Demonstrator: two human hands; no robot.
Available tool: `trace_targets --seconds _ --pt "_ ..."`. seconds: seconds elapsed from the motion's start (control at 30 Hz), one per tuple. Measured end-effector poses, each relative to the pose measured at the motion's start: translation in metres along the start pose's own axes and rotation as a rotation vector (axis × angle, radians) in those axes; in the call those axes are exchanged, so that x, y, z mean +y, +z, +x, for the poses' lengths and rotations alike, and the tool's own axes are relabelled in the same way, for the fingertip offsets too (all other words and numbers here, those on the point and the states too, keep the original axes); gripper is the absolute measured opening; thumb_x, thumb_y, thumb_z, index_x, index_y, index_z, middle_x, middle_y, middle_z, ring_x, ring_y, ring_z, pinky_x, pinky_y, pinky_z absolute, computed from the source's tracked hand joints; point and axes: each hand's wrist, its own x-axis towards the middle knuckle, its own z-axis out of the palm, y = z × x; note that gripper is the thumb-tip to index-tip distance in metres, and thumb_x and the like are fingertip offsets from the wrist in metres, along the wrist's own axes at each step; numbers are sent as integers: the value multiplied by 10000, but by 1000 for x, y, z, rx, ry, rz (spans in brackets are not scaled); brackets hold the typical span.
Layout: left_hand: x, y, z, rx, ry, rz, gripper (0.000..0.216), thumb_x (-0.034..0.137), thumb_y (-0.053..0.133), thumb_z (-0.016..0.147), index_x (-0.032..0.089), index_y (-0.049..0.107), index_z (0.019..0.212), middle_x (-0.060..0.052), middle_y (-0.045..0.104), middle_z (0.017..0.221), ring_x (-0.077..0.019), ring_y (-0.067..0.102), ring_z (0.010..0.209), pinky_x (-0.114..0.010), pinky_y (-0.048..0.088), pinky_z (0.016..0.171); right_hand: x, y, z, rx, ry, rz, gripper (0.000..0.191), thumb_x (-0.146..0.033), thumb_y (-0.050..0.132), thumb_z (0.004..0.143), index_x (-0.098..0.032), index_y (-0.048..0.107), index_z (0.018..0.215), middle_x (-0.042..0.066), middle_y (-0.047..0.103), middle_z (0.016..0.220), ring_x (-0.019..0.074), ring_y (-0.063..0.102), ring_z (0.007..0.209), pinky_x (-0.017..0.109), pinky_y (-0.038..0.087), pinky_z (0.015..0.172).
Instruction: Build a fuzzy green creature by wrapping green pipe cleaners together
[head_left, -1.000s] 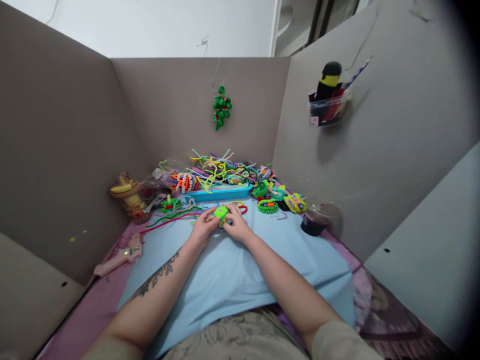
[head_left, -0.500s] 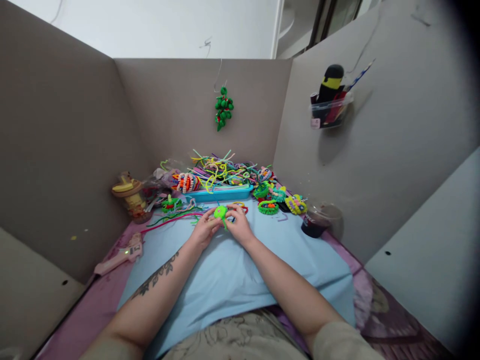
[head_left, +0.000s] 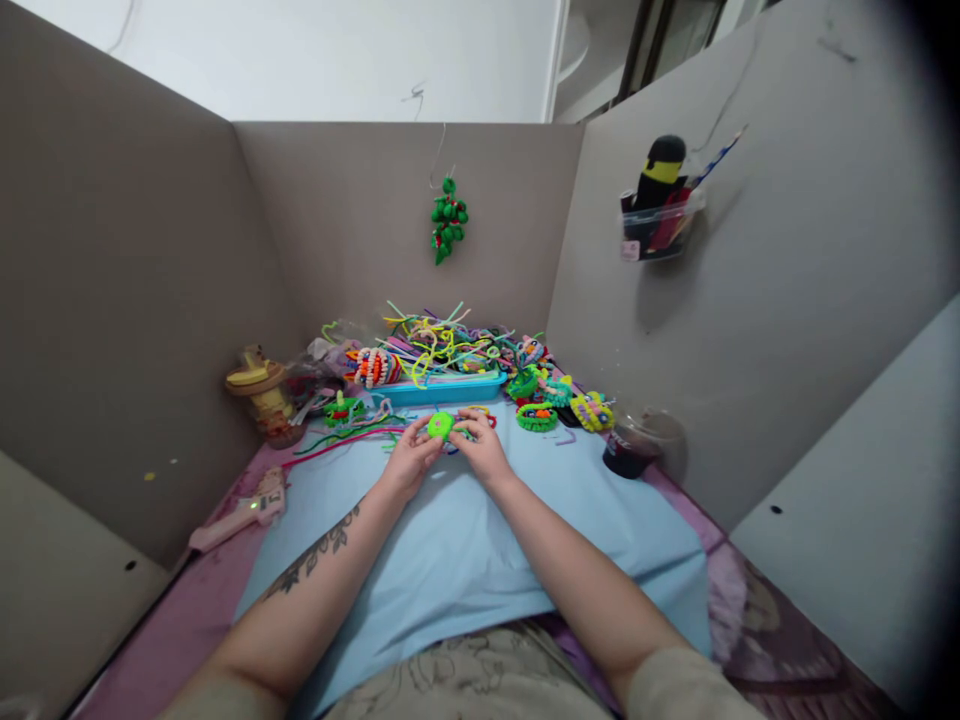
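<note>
Between my two hands, over the blue cloth point(head_left: 442, 545), is a small round coil of bright green pipe cleaner point(head_left: 440, 426). My left hand point(head_left: 411, 458) is closed on its left side, thumb and fingers pinching the edge. On the other side, the fingers of my right hand point(head_left: 482, 452) are bent in and touch its right edge. Loose pipe cleaners in red, green and blue lie behind and beside the hands, including a long pink pipe cleaner point(head_left: 330, 446) left of them.
A blue tray point(head_left: 442, 392) heaped with pipe cleaners stands at the back. Finished pipe-cleaner pieces, such as a yellow one point(head_left: 592, 411), lie to its right. A dark cup point(head_left: 628, 452) is at right; a pink glue gun point(head_left: 244, 515) and a yellow-lidded cup point(head_left: 262, 400) are at left.
The green tail that hung below the coil no longer shows there. My right fingers have shifted slightly around the coil's right edge. The view has tilted a little.
</note>
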Motion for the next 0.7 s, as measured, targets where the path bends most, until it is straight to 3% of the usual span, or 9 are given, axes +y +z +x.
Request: trace_targets --seconds 0.13,0.3,0.43,0.53,0.7 --pt "1 -1 0 42 -17 7 642 160 826 515 215 571 1102 -17 660 874 -93 605 693 -213 475 660 -10 -5 -1 62 -46 -29 107 -273 647 719 -224 677 810 81 542 1068 216 507 1099 360 431 925" --pt "5 -2 1 -12 -32 51 604 151 814 542 200 586 1099 -28 668 844 -106 613 682 -218 480 637 -11 -12 3 31 -50 -81 85 -285 638 729 -211 677 712 86 543 1078 230 499 1096 387 407 938" --pt "11 -3 1 -76 -37 110 600 147 815 535 165 600 1095 -47 680 813 -123 622 647 -224 475 594 -1 -15 9 -40 28 -10 135 -322 673 685 -199 663 632 81 557 1073 228 528 1053 383 420 911" --pt "14 -4 0 -126 -45 114 609 149 814 537 157 597 1106 -79 689 891 -143 639 685 -231 479 598 5 -17 13 -18 120 101 194 -376 710 636 -191 661 602 82 578 1025 226 552 1024 369 435 891" --pt "13 -5 -1 -176 -59 114 622 148 810 544 162 585 1124 -102 681 976 -168 649 759 -240 486 622 7 -18 15 -14 150 150 228 -412 743 580 -195 672 582 81 619 980 240 554 1021 383 415 911"
